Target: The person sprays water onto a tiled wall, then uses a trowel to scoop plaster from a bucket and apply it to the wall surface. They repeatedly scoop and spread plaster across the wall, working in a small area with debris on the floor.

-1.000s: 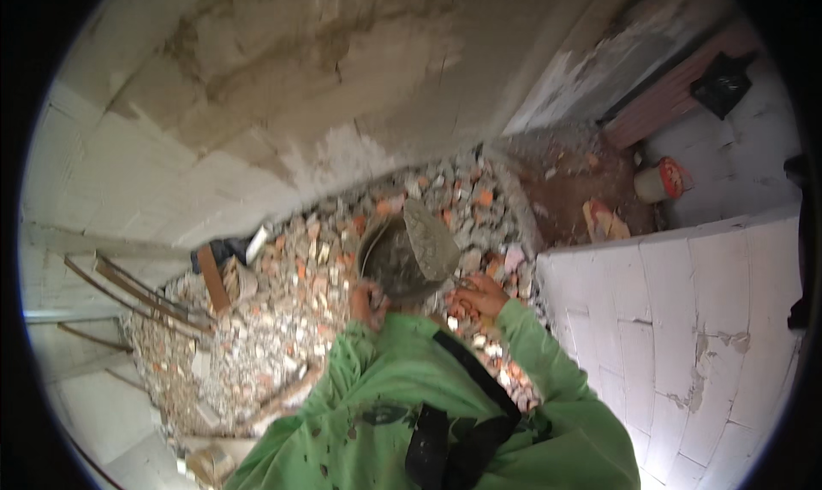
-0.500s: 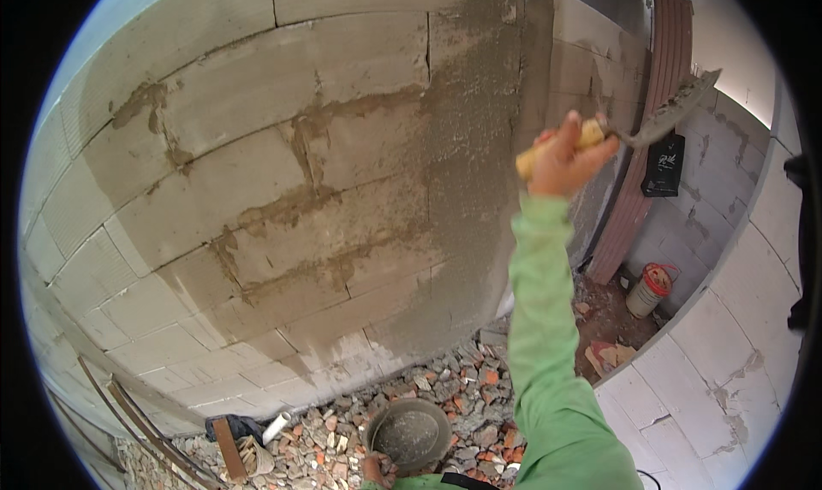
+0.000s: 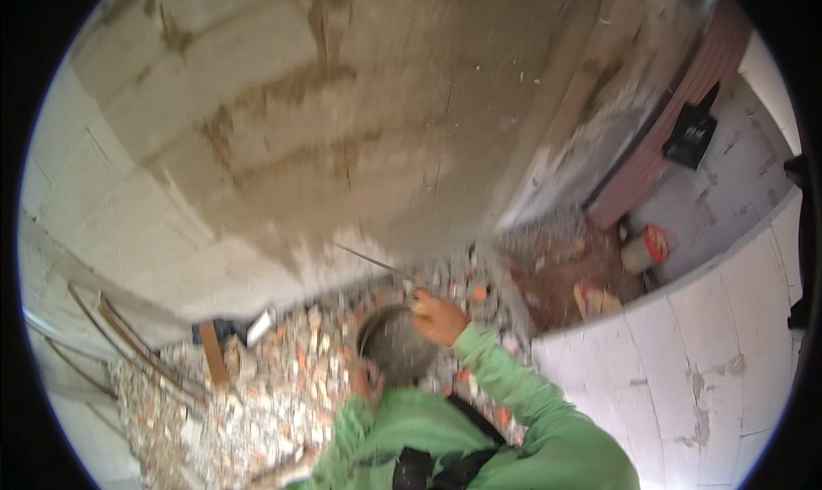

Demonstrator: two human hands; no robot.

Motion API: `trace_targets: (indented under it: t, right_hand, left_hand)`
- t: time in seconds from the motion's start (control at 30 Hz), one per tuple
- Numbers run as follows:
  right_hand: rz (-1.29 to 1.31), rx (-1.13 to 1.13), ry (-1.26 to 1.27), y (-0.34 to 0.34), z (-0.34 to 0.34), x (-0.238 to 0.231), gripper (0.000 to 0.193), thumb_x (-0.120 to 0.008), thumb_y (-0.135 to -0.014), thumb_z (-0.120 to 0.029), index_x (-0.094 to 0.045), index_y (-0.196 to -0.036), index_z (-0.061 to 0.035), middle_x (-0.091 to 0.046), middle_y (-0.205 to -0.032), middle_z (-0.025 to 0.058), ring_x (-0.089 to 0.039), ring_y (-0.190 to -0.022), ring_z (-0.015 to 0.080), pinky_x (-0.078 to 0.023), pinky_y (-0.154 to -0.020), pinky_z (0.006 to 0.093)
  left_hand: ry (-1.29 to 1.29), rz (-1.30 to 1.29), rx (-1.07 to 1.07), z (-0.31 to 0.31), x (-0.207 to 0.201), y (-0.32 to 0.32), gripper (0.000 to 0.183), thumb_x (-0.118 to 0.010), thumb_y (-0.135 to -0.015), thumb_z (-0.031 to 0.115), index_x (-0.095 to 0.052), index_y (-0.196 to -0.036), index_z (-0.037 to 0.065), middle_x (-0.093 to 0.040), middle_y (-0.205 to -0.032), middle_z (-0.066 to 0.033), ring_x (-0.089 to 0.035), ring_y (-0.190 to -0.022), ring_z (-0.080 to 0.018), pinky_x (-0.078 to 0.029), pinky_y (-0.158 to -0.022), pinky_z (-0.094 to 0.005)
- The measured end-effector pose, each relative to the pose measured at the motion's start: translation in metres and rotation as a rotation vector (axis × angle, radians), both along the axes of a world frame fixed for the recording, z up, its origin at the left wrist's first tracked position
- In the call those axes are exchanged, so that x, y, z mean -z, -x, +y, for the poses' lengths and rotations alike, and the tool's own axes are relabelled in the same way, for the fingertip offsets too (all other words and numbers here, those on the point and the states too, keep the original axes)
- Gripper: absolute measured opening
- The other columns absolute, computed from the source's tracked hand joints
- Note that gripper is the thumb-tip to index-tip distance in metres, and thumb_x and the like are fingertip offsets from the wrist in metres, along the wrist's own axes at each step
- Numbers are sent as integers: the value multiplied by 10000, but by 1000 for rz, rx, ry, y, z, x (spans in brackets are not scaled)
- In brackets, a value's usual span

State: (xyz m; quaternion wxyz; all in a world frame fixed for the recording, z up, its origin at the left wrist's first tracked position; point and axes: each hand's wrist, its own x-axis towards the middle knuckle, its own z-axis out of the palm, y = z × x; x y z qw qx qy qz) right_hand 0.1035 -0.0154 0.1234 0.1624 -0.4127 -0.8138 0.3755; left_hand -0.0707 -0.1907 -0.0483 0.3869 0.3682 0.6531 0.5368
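From my distant post I am viewing a pale block wall (image 3: 325, 148) with darker patches, which is filling the upper view around twelve o'clock. Brick rubble (image 3: 282, 379) is spreading across the floor, mainly toward seven and eight o'clock. A round grey bucket (image 3: 377, 320) is occupying the six o'clock side, just below centre. Above it the trowel (image 3: 372, 261) is showing nearly edge-on, its blade pointing toward ten o'clock. The right hand (image 3: 438, 319), at the bucket's two o'clock, is wrapping its fingers around the trowel's handle. The left hand (image 3: 366, 379), slightly blurred, is curling its fingers closed on the bucket's edge at seven o'clock.
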Motion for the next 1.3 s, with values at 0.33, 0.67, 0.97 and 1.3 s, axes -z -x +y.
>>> trace_targets:
  t: [0.33,0.67,0.97,1.3]
  right_hand:
    - [-949,-111,277,-49,-73,141,334,-584,-812,-228,-653,-1045,1,-662,-989,226,-653,-927,364,-524,-828,461]
    - [-894,-93,398,-116,-65,158,371,-585,-838,-298,-652,-938,53,-642,-979,252,-636,-886,389,-495,-803,508]
    - [-371,-134,1151,-81,-85,189,254,-603,-878,-214,-588,-950,29,-547,-645,91,-542,-525,176,-413,-440,362]
    - [-141,-139,889,-110,-112,161,301,-619,-861,-234,-577,-1010,23,-550,-585,87,-516,-435,159,-421,-411,328]
  left_hand:
    - [418,-956,-329,-14,-48,-32,404,-481,-822,-5,-306,-1181,56,-407,-617,-27,-332,-450,-124,-315,-448,-308]
    - [443,-925,-154,-27,-47,-39,572,-513,-837,33,-234,-1334,86,-446,-661,-39,-376,-517,-111,-341,-488,-295]
    - [501,-855,-103,-31,-50,-35,510,-513,-814,8,-258,-1252,65,-406,-636,-32,-357,-509,-111,-318,-473,-296]
    - [389,-1039,-341,-14,-36,-16,212,-495,-821,21,-359,-686,113,-338,-547,9,-277,-435,-103,-296,-448,-305]
